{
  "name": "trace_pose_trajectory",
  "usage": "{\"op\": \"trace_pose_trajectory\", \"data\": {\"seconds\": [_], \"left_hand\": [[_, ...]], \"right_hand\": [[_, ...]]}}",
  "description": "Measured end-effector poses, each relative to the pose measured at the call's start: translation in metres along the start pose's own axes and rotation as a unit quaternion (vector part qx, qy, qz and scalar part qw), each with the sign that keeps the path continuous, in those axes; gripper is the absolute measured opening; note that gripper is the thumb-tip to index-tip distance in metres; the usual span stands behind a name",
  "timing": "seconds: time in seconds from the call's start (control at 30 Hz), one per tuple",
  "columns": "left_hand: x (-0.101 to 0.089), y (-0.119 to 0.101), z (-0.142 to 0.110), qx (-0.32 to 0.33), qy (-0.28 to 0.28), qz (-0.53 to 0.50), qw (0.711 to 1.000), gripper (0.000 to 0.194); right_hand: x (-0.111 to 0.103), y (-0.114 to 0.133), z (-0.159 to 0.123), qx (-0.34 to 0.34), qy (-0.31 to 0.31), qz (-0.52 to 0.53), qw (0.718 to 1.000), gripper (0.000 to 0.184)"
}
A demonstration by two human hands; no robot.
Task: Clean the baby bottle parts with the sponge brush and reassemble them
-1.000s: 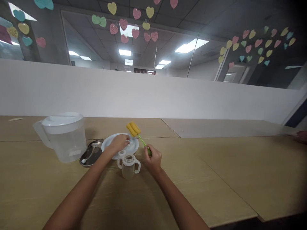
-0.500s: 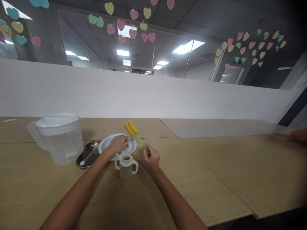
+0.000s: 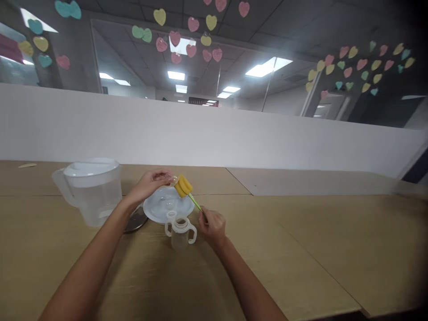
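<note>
My right hand (image 3: 214, 227) is closed round the green handle of a bottle brush (image 3: 183, 186) with a yellow sponge head. Above the white plate (image 3: 154, 213), my left hand (image 3: 152, 183) pinches a small clear piece (image 3: 174, 180) against or right beside the sponge; its exact kind is unclear. A clear dome-shaped piece (image 3: 170, 203) lies on the plate. In front of the plate stands a two-handled baby bottle (image 3: 180, 237), upright with its mouth uncovered. A small white ring (image 3: 171, 215) shows just behind the bottle's rim.
A large translucent lidded pitcher (image 3: 100, 196) stands at the left. Beside it a dark metal tray (image 3: 136, 221) is partly covered by my left forearm. The wooden table (image 3: 284, 249) runs up to a low white wall (image 3: 200, 138) with glass above.
My left hand has risen from the plate with a small clear piece and brought it to the sponge. The brush stays in my right hand. The camera view has shifted slightly.
</note>
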State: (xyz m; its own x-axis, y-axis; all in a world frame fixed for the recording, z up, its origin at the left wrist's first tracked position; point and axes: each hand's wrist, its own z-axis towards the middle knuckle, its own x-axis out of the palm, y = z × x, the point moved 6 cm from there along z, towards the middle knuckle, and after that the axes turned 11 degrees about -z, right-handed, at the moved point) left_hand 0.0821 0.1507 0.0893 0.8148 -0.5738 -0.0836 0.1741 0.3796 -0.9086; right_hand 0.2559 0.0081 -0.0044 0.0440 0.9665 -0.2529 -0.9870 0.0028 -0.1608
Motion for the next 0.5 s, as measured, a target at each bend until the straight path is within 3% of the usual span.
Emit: {"op": "trace_pose_trajectory", "data": {"seconds": [0.1,0.17,0.27,0.33,0.5], "left_hand": [[-0.034,0.012,-0.020,-0.023,-0.048,0.031,0.998,0.051],[-0.061,0.024,-0.036,-0.026,-0.086,0.131,0.987,0.048],[-0.087,0.051,-0.056,-0.065,-0.074,0.335,0.937,0.036],[-0.091,0.072,-0.062,-0.089,-0.046,0.416,0.904,0.031],[-0.073,0.108,-0.046,-0.109,-0.002,0.438,0.892,0.026]], "right_hand": [[-0.006,0.003,0.005,-0.033,-0.017,-0.004,0.999,0.016],[-0.008,-0.001,0.008,-0.015,-0.026,0.000,1.000,0.015],[-0.006,-0.006,0.008,0.017,-0.028,0.008,0.999,0.015],[-0.003,-0.009,0.005,0.031,-0.025,0.008,0.999,0.014],[0.000,-0.015,-0.002,0.053,-0.022,-0.004,0.998,0.012]]}}
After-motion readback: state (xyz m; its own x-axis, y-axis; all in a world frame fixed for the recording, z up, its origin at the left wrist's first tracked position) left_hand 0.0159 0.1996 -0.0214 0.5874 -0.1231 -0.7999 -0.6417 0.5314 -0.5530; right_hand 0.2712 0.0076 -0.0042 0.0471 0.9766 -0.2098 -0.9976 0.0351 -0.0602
